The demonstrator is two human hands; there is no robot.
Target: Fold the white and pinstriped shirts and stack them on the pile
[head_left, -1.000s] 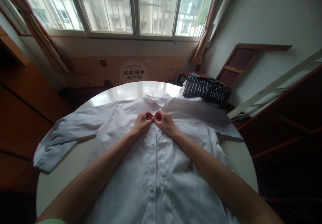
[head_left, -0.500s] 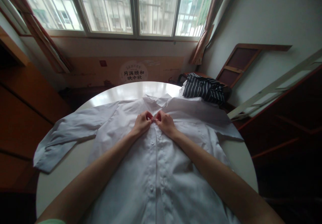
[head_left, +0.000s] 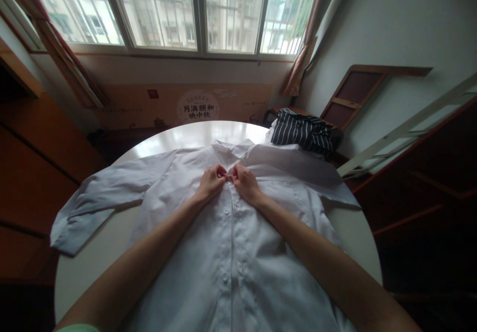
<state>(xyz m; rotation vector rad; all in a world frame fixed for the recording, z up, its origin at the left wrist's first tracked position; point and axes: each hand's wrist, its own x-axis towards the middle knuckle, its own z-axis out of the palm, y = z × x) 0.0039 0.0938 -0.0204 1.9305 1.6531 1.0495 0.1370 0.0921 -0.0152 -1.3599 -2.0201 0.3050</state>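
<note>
- At the middle of the round table [head_left: 104, 232], the white shirt [head_left: 201, 252] lies spread front up under your hands, its pointed collar [head_left: 242, 148] at twelve o'clock.
- Your left hand [head_left: 211, 180] and right hand [head_left: 244, 180] meet on the front opening just below that collar, thumbs and fingers closed in a pinch on its edge; whether a button sits between them is too small to tell.
- From your fingertips, the small round buttons [head_left: 226, 212] run toward six o'clock along the front strip.
- The cloth is thin and softly creased; one sleeve [head_left: 89, 207] stretches between eight and nine o'clock, past the table's rim, the other toward three.
- The tabletop is smooth, pale and glossy at eleven o'clock.
- At two o'clock, beyond the shoulder, a black garment with white stripes [head_left: 301, 130] is heaped; you cannot tell what carries it.
</note>
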